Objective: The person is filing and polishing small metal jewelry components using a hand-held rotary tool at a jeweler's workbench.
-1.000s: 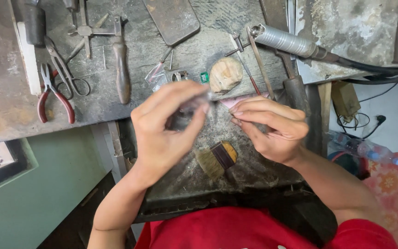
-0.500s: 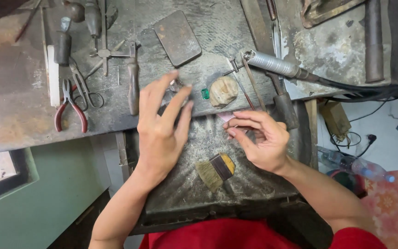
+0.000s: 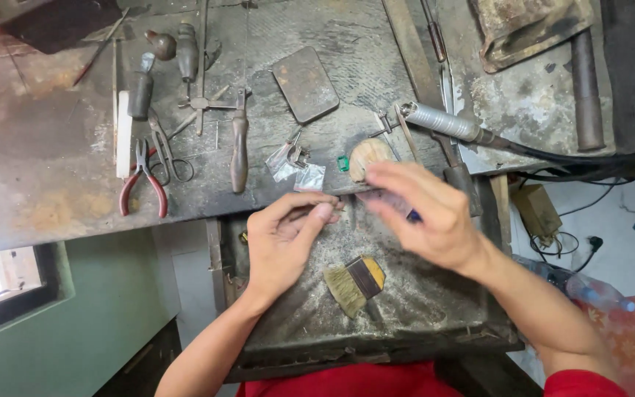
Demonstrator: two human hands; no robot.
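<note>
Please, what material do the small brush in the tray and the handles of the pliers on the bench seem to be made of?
The small brush seems to have pale natural or plastic bristles, a dark band and a yellow, probably wooden, stub. The pliers have red handles, likely a smooth plastic or rubber coating over dull grey metal jaws.

Red-handled pliers point(image 3: 141, 187), green gem point(image 3: 342, 163) — yellow-banded brush point(image 3: 354, 283)

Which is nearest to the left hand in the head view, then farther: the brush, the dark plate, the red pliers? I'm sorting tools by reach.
From the left hand:
1. Brush, just right of it in the tray.
2. Dark plate, up on the bench, above the hand.
3. Red pliers, far left on the bench.
The plate and pliers are nearly too close to call.
</note>
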